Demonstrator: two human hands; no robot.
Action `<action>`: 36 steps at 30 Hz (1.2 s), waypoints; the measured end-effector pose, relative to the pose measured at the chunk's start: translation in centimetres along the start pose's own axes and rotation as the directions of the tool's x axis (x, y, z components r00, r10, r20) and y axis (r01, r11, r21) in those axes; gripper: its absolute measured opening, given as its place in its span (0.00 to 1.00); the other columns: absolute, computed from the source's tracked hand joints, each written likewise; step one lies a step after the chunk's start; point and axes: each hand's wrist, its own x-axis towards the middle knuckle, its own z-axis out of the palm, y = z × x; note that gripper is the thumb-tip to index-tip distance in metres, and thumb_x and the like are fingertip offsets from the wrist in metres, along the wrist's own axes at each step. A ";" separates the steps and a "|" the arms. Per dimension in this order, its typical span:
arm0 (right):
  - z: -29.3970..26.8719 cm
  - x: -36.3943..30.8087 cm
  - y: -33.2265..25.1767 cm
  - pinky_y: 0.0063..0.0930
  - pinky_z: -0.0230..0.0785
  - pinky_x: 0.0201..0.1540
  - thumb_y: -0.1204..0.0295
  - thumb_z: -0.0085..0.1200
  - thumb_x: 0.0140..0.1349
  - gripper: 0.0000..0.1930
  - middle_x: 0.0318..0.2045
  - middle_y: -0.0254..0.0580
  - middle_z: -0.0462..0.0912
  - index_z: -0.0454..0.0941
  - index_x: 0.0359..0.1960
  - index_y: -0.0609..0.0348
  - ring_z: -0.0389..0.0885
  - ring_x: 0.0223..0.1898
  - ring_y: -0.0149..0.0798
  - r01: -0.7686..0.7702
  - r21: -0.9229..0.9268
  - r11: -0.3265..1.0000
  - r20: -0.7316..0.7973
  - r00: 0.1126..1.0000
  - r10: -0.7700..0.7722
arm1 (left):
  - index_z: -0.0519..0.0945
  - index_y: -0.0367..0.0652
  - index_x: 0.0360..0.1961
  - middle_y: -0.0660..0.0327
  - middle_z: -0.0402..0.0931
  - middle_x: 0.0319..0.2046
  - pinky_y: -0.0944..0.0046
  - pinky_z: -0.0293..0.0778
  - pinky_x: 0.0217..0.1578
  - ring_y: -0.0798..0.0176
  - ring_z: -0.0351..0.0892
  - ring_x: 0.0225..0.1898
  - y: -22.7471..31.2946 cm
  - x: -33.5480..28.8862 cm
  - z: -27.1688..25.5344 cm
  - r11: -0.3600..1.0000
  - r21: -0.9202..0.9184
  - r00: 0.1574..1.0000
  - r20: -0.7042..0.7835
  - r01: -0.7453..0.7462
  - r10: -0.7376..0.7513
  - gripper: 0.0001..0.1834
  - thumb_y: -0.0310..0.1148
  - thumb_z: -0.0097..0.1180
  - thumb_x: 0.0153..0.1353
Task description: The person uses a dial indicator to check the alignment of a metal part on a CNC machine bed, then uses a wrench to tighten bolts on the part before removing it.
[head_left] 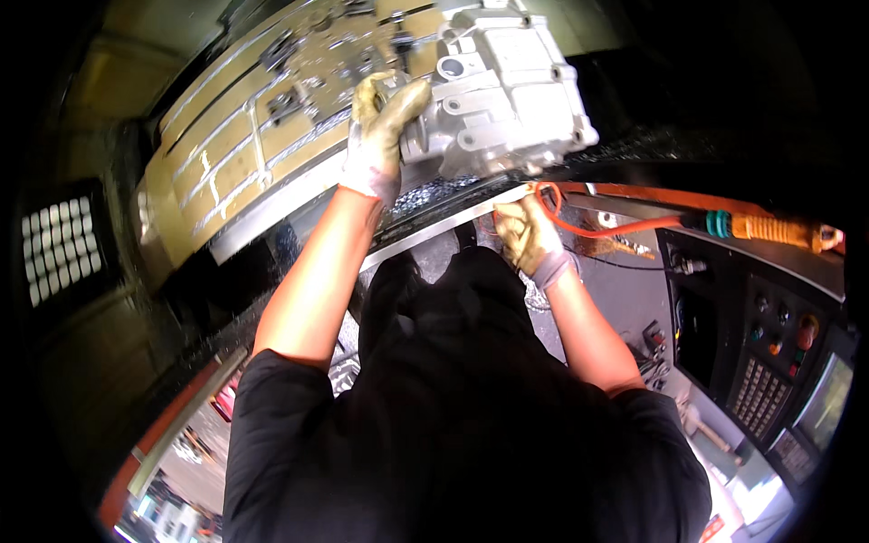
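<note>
A large silver-grey metal casting [525,86], with bosses and bolt holes, is at the top centre over the front of a slotted machine table [217,167]. My left hand [382,127], in a yellowish work glove, grips the casting's left end, its thumb and fingers spread around a rounded part. My right hand [529,237], in a matching glove, is lower, beside the machine's front rail [434,226]. Its fingers are curled at the looped end of an orange hose [625,228]; what else they may hold is hidden.
Dark clamps [283,101] and metal chips sit on the slotted table. A coiled orange hose section [769,228] with a teal fitting lies along the right ledge. Below it stands a control panel [769,362] with buttons and a keypad. A lit grille [62,249] is at far left.
</note>
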 end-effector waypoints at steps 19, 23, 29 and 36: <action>5.8 12.3 5.3 0.45 0.83 0.36 0.75 0.60 0.63 0.12 0.41 0.42 0.86 0.81 0.48 0.64 0.87 0.39 0.42 -0.201 -0.714 0.671 -0.277 0.961 -0.006 | 0.81 0.36 0.59 0.48 0.83 0.55 0.59 0.73 0.57 0.57 0.80 0.54 -23.5 -38.9 -40.8 0.508 -0.005 0.316 -0.778 0.861 -0.542 0.39 0.61 0.62 0.63; -2.7 17.9 5.7 0.42 0.80 0.34 0.75 0.64 0.57 0.11 0.34 0.43 0.85 0.83 0.41 0.64 0.85 0.33 0.41 -0.231 -0.799 0.556 -0.305 0.951 -0.043 | 0.84 0.34 0.36 0.55 0.85 0.30 0.61 0.74 0.30 0.61 0.80 0.28 -26.2 -66.2 -39.4 0.476 -0.279 -0.029 -0.884 0.834 -0.466 0.27 0.52 0.52 0.70; -7.5 26.2 10.8 0.30 0.62 0.23 0.66 0.68 0.54 0.09 0.24 0.32 0.80 0.85 0.32 0.57 0.74 0.22 0.30 -0.347 -0.925 0.154 -0.348 0.937 0.021 | 0.85 0.35 0.39 0.49 0.86 0.30 0.56 0.77 0.22 0.55 0.85 0.26 -28.6 -85.0 -20.6 0.349 -0.733 -0.311 -0.599 0.584 -0.738 0.22 0.45 0.49 0.71; -5.6 31.0 17.4 0.28 0.61 0.21 0.72 0.66 0.55 0.09 0.25 0.31 0.81 0.83 0.38 0.56 0.68 0.16 0.32 -0.218 -0.905 0.366 -0.199 0.976 0.090 | 0.87 0.37 0.33 0.56 0.87 0.29 0.61 0.80 0.42 0.59 0.87 0.33 -23.7 -81.8 -8.3 0.273 -0.431 -0.182 -0.759 0.860 -0.625 0.24 0.49 0.52 0.69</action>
